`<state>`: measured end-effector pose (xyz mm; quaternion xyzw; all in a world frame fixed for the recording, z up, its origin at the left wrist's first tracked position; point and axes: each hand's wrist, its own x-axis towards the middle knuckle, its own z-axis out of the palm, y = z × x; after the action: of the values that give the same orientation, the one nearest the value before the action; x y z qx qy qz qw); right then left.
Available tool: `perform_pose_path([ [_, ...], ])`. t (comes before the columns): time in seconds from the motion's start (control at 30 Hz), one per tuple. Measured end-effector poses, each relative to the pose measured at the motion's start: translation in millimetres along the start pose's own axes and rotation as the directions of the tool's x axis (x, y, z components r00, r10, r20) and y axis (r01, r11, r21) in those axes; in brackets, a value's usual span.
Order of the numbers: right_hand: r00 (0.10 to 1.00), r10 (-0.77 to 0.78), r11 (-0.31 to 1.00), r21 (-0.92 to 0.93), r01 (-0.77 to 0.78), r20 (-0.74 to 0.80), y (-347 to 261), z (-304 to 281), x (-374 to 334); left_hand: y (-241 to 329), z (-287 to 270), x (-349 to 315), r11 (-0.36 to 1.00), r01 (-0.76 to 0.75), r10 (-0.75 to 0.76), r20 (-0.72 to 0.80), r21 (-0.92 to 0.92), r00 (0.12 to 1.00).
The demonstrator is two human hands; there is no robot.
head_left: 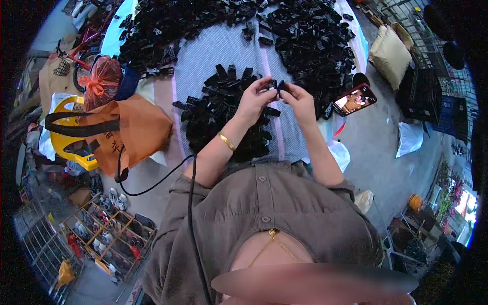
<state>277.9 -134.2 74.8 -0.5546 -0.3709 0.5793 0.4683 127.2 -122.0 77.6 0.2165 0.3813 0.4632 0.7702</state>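
Note:
Over the cloth-covered table point(213, 51), my left hand point(256, 99) pinches a small black plastic piece point(274, 84) between thumb and fingers. Close beside it, my right hand point(300, 99) grips another small dark piece point(281, 87); the two pieces nearly meet, and whether they are joined is too small to tell. Under my left forearm and hand lies a heap of similar black plastic pieces point(208, 119). Larger piles of the same kind cover the far side point(188, 20) and the right side point(320, 51) of the table.
A phone with a lit screen point(355, 100) stands at the table's right edge. To the left are an orange bag point(140, 129), a yellow plastic stool point(66, 145) and a red plastic bag point(101, 84). A black cable point(192, 213) runs down my front. A shoe rack point(109, 234) stands behind left.

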Motion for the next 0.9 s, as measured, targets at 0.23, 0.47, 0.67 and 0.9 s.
perform_pose_path([
  [0.23, 0.996, -0.077, 0.996, -0.045, 0.079, 0.043, -10, 23, -18, 11, -11, -34, 0.843, -0.176, 0.193, 0.019, 0.509, 0.981],
  [0.47, 0.987, -0.149, 0.974, -0.161, 0.157, 0.059, -13, 37, -30, 27, -9, -55, 0.961, -0.088, 0.104, -0.048, 0.262, 0.993],
  [0.67, 0.952, -0.292, 0.863, -0.404, 0.302, 0.089, -28, 43, -45, 26, -13, -64, 0.945, -0.119, 0.128, -0.008, 0.306, 0.992],
  [0.9, 0.897, -0.419, 0.745, -0.513, 0.427, 0.137, -25, 47, -57, 19, -21, -71, 0.937, -0.107, 0.111, 0.006, 0.331, 0.994],
])
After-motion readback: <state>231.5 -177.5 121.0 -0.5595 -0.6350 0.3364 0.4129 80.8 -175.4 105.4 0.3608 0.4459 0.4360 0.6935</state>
